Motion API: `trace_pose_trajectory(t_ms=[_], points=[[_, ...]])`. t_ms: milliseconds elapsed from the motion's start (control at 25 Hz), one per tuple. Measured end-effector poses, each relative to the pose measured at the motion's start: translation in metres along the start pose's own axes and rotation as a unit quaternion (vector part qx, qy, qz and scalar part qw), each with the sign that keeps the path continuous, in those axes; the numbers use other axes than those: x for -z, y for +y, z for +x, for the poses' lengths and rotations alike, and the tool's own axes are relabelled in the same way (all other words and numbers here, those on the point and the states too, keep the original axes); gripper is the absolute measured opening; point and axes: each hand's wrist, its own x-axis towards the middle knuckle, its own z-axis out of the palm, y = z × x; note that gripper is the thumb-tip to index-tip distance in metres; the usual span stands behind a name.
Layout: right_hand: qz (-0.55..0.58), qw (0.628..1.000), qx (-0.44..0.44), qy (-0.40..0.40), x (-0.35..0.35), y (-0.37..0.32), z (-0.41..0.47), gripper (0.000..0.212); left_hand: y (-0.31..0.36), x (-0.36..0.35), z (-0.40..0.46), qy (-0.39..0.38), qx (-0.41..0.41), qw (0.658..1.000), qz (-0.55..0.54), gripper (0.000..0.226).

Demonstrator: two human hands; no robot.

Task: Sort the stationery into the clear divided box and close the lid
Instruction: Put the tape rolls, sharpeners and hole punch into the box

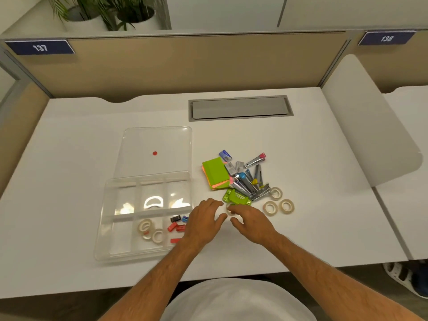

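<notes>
Hands (228,220) at tape roll (230,208); signs read 137 (40,47), 138 (386,38).

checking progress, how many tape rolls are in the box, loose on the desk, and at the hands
In the clear box: 2 tape rolls
Loose on the desk: 3
At the hands: 1
Total: 6
</notes>
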Motion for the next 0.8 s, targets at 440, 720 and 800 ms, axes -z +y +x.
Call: trace_pose_trajectory(t_ms=[440,720,800], points=[[-0.149,0.983,-0.076,-0.068,0.041,0.105,-0.055,0.074,0.038,-0.065,0.033,-0.067,0.127,0.988,0.048,0.057],[-0.126,0.987,-0.079,-0.057,0.051,0.123,-0.064,0.069,0.043,-0.073,0.043,-0.048,0.161,0.984,0.065,0.064],[-0.114,0.989,-0.078,-0.052,0.054,0.125,-0.062,0.066,0.041,-0.071,0.045,-0.050,0.146,0.983,0.098,0.055]])
